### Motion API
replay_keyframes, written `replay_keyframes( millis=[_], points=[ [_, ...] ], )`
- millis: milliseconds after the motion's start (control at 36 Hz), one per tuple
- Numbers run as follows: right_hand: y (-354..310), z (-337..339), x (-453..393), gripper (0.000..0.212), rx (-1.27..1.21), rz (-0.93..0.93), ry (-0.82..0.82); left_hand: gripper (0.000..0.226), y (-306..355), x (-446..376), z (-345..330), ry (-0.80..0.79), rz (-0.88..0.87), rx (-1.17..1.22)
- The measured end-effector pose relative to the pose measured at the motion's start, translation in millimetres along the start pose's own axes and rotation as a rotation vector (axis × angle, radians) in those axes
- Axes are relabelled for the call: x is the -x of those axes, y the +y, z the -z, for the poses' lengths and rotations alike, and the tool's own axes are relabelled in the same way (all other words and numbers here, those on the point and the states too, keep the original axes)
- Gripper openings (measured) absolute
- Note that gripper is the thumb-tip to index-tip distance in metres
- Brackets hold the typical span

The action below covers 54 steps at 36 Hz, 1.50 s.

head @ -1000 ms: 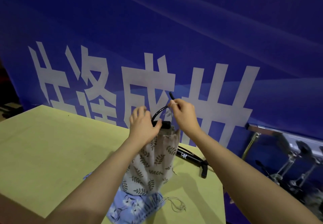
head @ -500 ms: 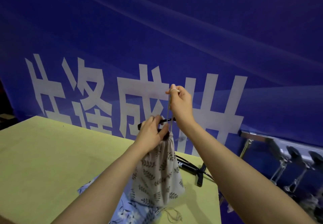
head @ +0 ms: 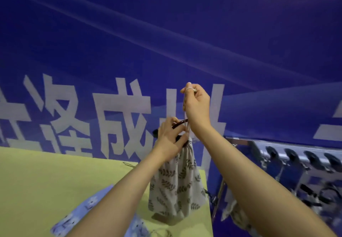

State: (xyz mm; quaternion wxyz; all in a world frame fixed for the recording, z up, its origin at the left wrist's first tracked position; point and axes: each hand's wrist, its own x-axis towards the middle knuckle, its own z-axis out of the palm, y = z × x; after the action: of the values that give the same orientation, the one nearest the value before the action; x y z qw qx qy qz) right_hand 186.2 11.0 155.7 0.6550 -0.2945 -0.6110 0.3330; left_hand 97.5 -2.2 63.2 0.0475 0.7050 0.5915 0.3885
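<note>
A grey drawstring pouch [head: 175,186] with a dark leaf print hangs upright above the yellow-green table [head: 46,181]. My left hand [head: 171,138] grips its gathered neck, where a dark curved object [head: 182,122] sticks out of the opening. My right hand [head: 197,105] is raised above the neck and pinches the pale drawstring [head: 185,118], which runs taut down to the pouch mouth. What lies inside the pouch is hidden.
A blue floral pouch [head: 83,212] lies on the table under my left forearm, with a loose cord near the front edge. A big blue banner [head: 166,42] with white characters stands behind. Right of the table edge sit metal frames [head: 296,155] and dark gear.
My right hand has risen, pulling the drawstring taut and cinching the pouch neck. The pouch has lifted and shifted right, and the view has tilted upward.
</note>
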Motion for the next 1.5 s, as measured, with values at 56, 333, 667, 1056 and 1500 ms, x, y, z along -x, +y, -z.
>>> replay_keyframes(
  millis=[56,333,667,1056,1500],
  points=[
    [1,21,-4,0.030,0.030,0.001,0.050,0.038,13,-7,-18,-0.047,0.029,-0.004],
    [35,144,-14,0.031,0.172,-0.072,0.252,0.033,88,-30,-137,-0.183,0.126,0.146],
    [65,248,-27,0.031,0.207,-0.131,0.295,0.027,143,-39,-244,-0.439,0.057,0.098],
    [79,334,-31,0.031,0.248,-0.154,0.359,0.026,179,-39,-305,-0.451,-0.115,0.219],
    [99,408,27,0.030,0.138,-0.414,0.392,0.016,231,-18,-332,-0.676,0.084,0.506]
  ],
)
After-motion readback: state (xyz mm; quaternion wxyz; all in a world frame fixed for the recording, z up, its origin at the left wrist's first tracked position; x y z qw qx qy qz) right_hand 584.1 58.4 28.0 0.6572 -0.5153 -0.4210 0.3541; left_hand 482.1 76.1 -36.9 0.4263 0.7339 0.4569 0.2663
